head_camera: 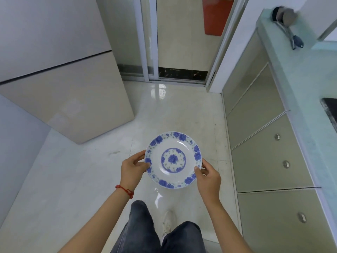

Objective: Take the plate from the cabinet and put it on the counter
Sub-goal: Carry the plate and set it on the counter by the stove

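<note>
A white plate [189,154] with blue flowers on its rim and centre is held level over the floor, in front of my knees. My left hand [133,170] grips its left edge, thumb on the rim. Gripping the right edge is my right hand [207,177], also with the thumb on top. The pale green counter [308,84] runs along the right side, above the cabinet fronts [269,157] with round metal knobs. The plate is well left of the counter and lower than its top.
A beige fridge [67,99] stands at the left. A sliding glass door [151,39] is ahead, with an orange bin [216,17] beyond it. On the counter lie a metal utensil [290,35] and a dark hob edge [330,110]. Glossy white floor tiles lie between.
</note>
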